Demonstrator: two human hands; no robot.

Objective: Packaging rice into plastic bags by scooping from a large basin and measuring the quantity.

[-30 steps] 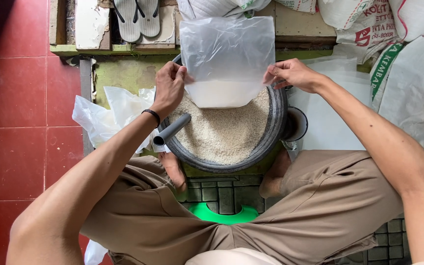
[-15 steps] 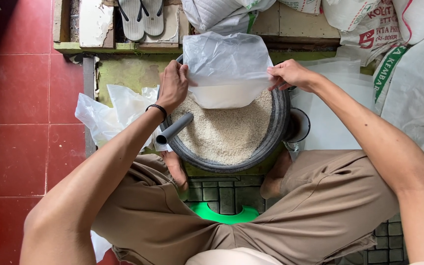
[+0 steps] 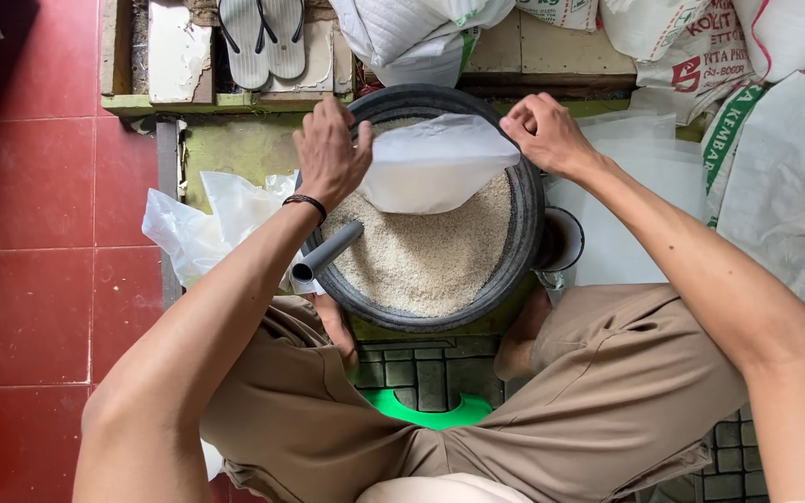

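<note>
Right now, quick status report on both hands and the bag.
Left hand and right hand both gripping clear plastic bag. Bag tilted over grain-filled basin. Grey pipe resting on basin rim near left wrist.

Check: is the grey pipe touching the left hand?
Apart. The head view shows the pipe lying on the basin rim under the wrist, while the left hand grips the bag.

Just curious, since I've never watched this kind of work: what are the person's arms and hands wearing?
Both arms are bare, with no sleeves and no gloves. The left hand has a thin dark band round its wrist. The right hand wears nothing visible.
</note>
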